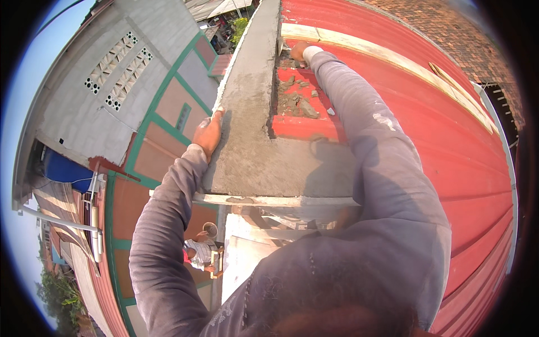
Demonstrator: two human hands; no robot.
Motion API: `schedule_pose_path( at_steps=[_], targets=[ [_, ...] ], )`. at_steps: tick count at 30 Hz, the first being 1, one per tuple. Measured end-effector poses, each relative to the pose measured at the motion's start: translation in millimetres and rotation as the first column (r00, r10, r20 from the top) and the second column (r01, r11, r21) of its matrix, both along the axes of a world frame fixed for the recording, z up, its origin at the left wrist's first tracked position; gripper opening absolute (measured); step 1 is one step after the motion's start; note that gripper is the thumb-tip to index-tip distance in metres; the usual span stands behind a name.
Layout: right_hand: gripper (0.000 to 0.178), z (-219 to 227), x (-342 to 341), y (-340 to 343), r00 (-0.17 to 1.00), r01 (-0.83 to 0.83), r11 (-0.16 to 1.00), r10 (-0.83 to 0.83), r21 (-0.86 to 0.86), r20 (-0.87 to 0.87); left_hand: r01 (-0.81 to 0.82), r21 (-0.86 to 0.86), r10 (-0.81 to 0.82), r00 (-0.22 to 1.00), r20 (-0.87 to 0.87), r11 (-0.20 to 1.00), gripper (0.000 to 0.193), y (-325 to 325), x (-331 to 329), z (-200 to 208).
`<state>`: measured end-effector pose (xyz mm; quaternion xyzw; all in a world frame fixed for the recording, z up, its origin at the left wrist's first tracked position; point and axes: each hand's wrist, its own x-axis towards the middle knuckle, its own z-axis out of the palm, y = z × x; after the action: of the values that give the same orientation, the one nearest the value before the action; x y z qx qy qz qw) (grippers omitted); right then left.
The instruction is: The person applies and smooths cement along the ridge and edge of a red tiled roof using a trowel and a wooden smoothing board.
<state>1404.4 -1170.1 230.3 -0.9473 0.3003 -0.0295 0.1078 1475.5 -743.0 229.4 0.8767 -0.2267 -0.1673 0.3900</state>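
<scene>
A grey ledge of smooth, damp-looking mortar (247, 84) runs away from me and widens toward my chest. My left hand (208, 135) grips its left edge, with the fingers partly hidden over the outer side. Farther off, my right hand (300, 51) is closed at the ledge's right side, over the red metal roof (393, 95). It holds a small, light trowel-like tool (284, 48), mostly covered by the fingers. Crumbled lumps of mortar (297, 104) lie on the red sheet between that hand and the near part of the ledge.
A pale wooden batten (359, 48) crosses the red roof. Another board (275, 200) edges the ledge's near side. Far below on the left, a person (199, 251) stands near a bucket (210, 228). A grey building (112, 73) rises beyond the drop.
</scene>
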Motion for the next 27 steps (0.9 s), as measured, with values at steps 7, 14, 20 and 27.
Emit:
schedule_pose_path(
  at_steps=[7, 14, 20, 27],
  targets=[
    [0.023, -20, -12, -23, 0.975, -0.085, 0.992, 0.062, -0.096, -0.214, 0.057, -0.029, -0.058, 0.998, -0.029, 0.998, 0.091, -9, -2, 6],
    [0.027, -25, -64, -19, 0.982, 0.012, 0.998, -0.022, -0.058, -0.187, 0.034, -0.017, -0.033, 0.999, 0.028, 0.999, 0.092, -6, 7, -7],
    [0.031, -41, -82, -43, 0.969, 0.05, 0.947, -0.122, 0.316, 0.214, 0.101, -0.032, -0.102, 0.995, -0.014, 0.994, 0.092, -37, -10, 11],
    [0.029, -18, -36, 42, 0.966, 0.062, 0.82, -0.193, 0.57, 0.172, 0.067, -0.022, -0.066, 0.997, 0.051, 0.998, 0.089, -11, -6, 9]
  ],
)
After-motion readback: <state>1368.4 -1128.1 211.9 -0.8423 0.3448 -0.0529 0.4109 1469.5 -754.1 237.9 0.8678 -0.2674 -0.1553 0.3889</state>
